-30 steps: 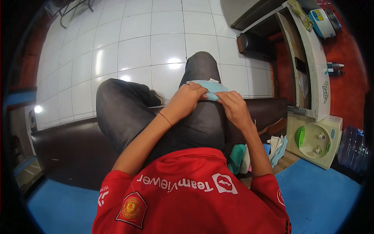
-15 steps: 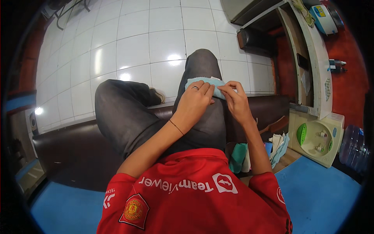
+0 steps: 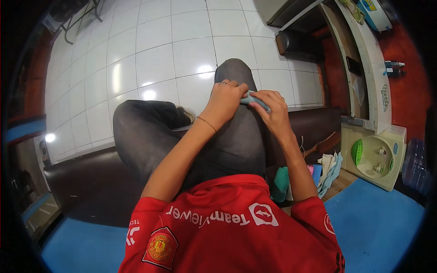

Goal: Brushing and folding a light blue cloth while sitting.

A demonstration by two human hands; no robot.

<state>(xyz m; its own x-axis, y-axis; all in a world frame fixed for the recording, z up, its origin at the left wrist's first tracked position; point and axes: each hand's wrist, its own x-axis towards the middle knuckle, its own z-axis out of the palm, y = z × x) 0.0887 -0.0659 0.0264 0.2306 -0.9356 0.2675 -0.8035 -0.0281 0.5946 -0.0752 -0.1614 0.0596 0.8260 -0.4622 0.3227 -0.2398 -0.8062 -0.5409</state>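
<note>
On my right thigh lies a light blue cloth (image 3: 257,101), rolled into a narrow bundle. My left hand (image 3: 228,98), with a ring on one finger, is closed over its left end and hides that part. Thumb and fingers of my right hand (image 3: 274,107) pinch the right end. Only the short middle stretch and lower edge of the roll show between the two hands.
I sit on a dark brown bench (image 3: 95,182). Right of me are several folded cloths (image 3: 328,170), a green cloth (image 3: 280,182), a cream water dispenser (image 3: 368,159) and a clear water jug (image 3: 415,166). A phone (image 3: 353,66) lies on the open cabinet (image 3: 371,59).
The blue cloth has gone from a wider, flatter piece to a tighter, narrower roll. My left hand has shifted slightly over it, and the right hand now grips its end from the side.
</note>
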